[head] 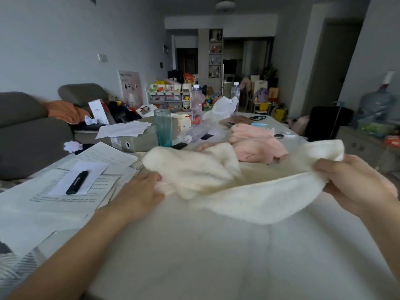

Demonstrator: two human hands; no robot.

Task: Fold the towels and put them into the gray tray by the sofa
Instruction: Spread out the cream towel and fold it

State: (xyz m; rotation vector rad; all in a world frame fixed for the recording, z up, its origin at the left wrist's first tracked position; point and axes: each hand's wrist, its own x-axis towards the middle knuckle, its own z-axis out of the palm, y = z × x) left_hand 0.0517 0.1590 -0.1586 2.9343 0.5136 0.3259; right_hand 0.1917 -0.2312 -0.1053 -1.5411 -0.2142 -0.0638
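— Desk (194, 245) first: bare patch right in front, good for laying flat.

— Then white towel (227, 191), sagging above it, bunched toward the left. Pink towel (257, 146) heaped just behind.

— Right hand (355, 187) pinching one edge; left hand (140, 191) curled into the bunched end.

— Best to pull taut, find true corners, match edges before creasing. Gray tray hard to pick out.

Lighting: dim, cool grey indoor daylight, source not visible. Shadows: soft and faint on the bench (194, 245). Glare: none marked. Blur: slight motion smear throughout; far room and shelf unit (215, 54) soft, print on the papers (65, 191) unreadable. Distortion: wide-angle bending at edges; doorway (337, 68) leans, forearms stretched.
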